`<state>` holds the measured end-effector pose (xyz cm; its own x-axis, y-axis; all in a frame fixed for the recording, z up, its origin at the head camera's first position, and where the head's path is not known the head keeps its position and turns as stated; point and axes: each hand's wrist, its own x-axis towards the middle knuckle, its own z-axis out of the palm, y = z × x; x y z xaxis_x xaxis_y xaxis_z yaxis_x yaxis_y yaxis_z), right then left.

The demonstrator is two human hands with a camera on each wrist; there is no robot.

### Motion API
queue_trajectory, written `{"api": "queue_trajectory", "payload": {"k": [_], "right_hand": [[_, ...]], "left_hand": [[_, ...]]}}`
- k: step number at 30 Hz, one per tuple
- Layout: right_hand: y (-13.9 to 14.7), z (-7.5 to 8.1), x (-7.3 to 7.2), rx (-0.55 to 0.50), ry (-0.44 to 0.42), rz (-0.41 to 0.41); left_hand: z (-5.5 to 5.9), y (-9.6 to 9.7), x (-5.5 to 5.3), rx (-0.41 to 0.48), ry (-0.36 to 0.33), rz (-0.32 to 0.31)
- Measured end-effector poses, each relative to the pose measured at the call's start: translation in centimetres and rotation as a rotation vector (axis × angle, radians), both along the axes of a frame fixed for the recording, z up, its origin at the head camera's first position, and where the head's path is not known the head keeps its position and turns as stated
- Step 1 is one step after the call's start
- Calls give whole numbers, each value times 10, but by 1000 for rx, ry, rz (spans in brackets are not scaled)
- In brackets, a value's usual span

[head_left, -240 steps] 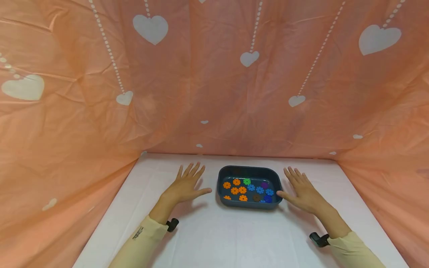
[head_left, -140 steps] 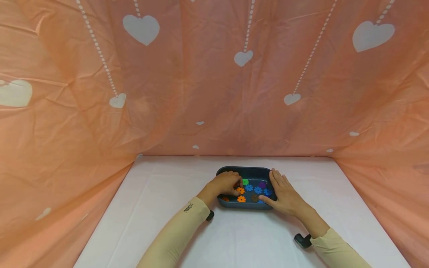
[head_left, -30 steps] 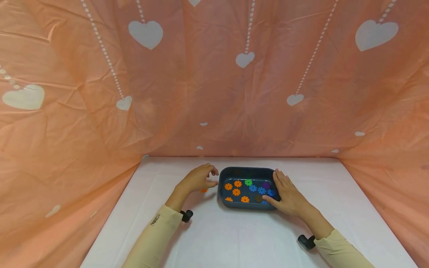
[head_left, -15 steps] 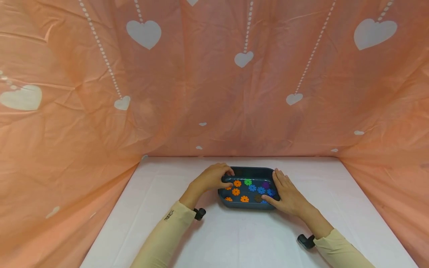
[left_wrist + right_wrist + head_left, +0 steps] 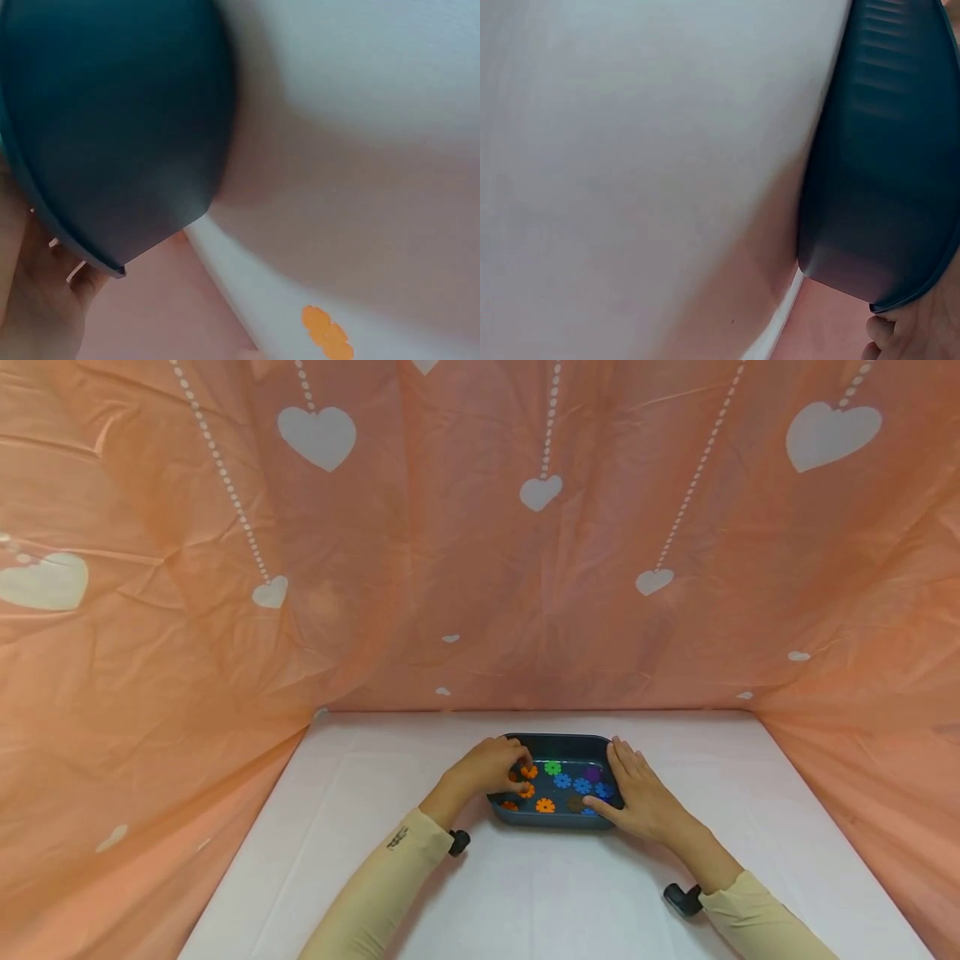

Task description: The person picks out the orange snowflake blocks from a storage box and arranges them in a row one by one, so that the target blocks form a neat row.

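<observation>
A dark blue-grey tray (image 5: 551,821) holds several flower-shaped plastic discs: orange discs (image 5: 545,806) on the left, a green disc (image 5: 552,767), blue discs (image 5: 582,786), a purple disc (image 5: 592,774) and a brown disc (image 5: 576,804). My left hand (image 5: 489,766) reaches over the tray's left rim, fingers bent and thumb apart, among the orange discs; it partly covers them. My right hand (image 5: 647,799) rests on the tray's right end with straight fingers, thumb over the near rim. An orange disc (image 5: 328,332) lies on the table in the left wrist view.
The white tabletop (image 5: 540,893) surrounds the tray. A peach cloth with white hearts (image 5: 450,568) hangs behind and at both sides. Small black cameras (image 5: 682,900) sit at both wrists.
The left hand took an orange disc from the tray to the table at its left, then came back over the rim among the orange discs. The right hand moved onto the tray's right end.
</observation>
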<state>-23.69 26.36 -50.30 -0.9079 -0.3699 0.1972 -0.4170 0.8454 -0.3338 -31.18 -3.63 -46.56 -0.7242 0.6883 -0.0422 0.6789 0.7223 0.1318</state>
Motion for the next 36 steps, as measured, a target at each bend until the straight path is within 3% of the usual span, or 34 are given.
{"api": "queue_trajectory", "payload": {"k": [13, 36], "right_hand": [[1, -2, -1, 6, -10, -4], [0, -1, 0, 11, -18, -13]], "left_hand": [[-15, 8, -3, -136, 32, 8], [-20, 12, -6, -144, 26, 4]]}}
